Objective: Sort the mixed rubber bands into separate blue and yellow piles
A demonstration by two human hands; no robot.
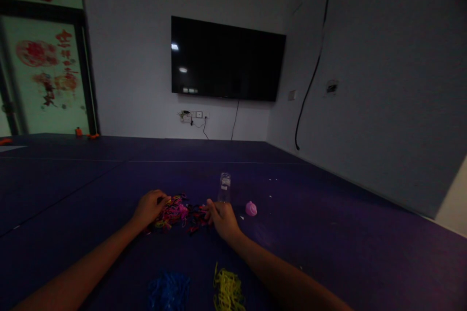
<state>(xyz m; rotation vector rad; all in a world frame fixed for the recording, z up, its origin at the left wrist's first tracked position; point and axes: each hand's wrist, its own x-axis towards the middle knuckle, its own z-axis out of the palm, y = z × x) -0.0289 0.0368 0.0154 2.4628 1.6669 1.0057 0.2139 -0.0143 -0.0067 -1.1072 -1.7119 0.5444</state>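
Observation:
A mixed pile of thin rubber bands (175, 211), pink, red, black and yellow, lies on the purple surface between my hands. My left hand (150, 208) is at the pile's left side, its thumb and fingers closed on some of the bands. At the right side, my right hand (223, 219) pinches at the darker red and black bands. Just behind it a clear bottle (225, 185) stands upright, its lower part hidden by that hand. To the right of the bottle sits a small pink rounded object (251, 208).
Nearer to me lie a blue heap of bands (169, 291) and a yellow-green heap of bands (228, 290). The purple surface (328, 243) reaches to the wall, with small white scraps on it. A television (228, 58) and a hanging black cable (310, 82) are beyond.

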